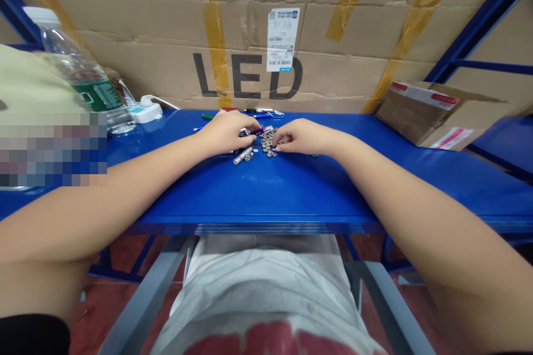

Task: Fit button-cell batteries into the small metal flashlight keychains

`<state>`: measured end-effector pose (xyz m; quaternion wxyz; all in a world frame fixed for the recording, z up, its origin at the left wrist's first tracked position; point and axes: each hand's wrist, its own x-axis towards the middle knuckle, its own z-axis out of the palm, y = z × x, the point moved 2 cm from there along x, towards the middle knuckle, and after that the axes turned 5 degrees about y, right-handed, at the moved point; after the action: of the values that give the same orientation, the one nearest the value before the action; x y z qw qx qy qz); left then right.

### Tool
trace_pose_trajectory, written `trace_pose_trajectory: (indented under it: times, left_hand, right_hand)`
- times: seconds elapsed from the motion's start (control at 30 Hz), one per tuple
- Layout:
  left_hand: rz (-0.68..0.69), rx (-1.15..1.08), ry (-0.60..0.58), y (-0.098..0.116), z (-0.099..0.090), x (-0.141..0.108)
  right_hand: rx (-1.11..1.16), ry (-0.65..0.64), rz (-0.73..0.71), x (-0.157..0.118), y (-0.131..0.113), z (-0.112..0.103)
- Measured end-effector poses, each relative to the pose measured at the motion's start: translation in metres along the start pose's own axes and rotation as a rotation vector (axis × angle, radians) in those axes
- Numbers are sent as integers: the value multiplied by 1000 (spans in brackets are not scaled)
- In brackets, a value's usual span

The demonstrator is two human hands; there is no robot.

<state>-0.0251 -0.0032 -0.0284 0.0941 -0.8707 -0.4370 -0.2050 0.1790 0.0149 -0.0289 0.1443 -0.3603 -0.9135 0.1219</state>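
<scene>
My left hand (233, 130) is curved over small shiny things on the blue table (266, 191). Its thumb and forefinger bend round them, and the hand hides most of what lies beneath. A silver battery-like cylinder (243, 155) lies just below the thumb, beside a few silvery pieces. Near the forefinger lies a purple cylinder with a pale label (265, 130). Flat round coin-like pieces (267, 143) are spread between my hands. At their right edge my right hand (303, 136) is curled, fingertips down among them; what lies between its fingertips is too small to make out.
Several pens (262, 116) lie behind the hands. A large cardboard box marked LED (333, 61) stands along the back. At left are a plastic bottle (97, 94) and a white power strip (145, 112). A small open carton (420, 113) is at right.
</scene>
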Motion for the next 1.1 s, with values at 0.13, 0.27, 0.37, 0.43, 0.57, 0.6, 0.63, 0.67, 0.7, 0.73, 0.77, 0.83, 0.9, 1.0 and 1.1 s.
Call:
trace_pose_trajectory:
  times: [0.13,0.27,0.37,0.43,0.57,0.6,0.63,0.67,0.7,0.73,0.77,0.83,0.9,1.0,1.1]
  left_hand:
    - [9,-12,7,0,0,0]
    - [10,17,3,1,0,0]
    - [21,39,-6,1,0,0]
    - [27,45,-7,1,0,0]
    - [24,35,-14,1,0,0]
    - [24,30,-16,2,0,0]
    - [24,25,-18,2,0,0]
    - [23,22,-19,2,0,0]
    - [21,22,-20,2,-1,0]
    - [19,24,-21,2,-1,0]
    - [17,28,-23,2,-1,0]
    - [18,37,-28,2,-1,0]
    - [27,41,-26,2,-1,-1]
    - [57,31,-17,2,-1,-1]
    - [74,14,-11,3,-2,-1]
  right_hand:
    - [-44,-15,3,5,-1,4]
    - [-76,-45,43,8,-3,5]
    - [-88,-71,58,8,-3,4]
    - [-84,-81,73,8,-3,4]
    - [-64,-84,94,8,-2,5]
    - [-59,-81,95,8,-2,5]
    - [-54,-79,95,8,-1,5]
    - [-49,-78,90,8,-1,5]
    - [-44,-76,82,7,0,4]
    - [-34,-67,77,7,1,2]
    - [-14,-48,75,7,2,0]
    - [68,24,78,5,4,-5]
    - [172,106,87,3,5,-9]
    - [276,152,87,3,5,-10]
    - [318,178,81,4,1,-8]
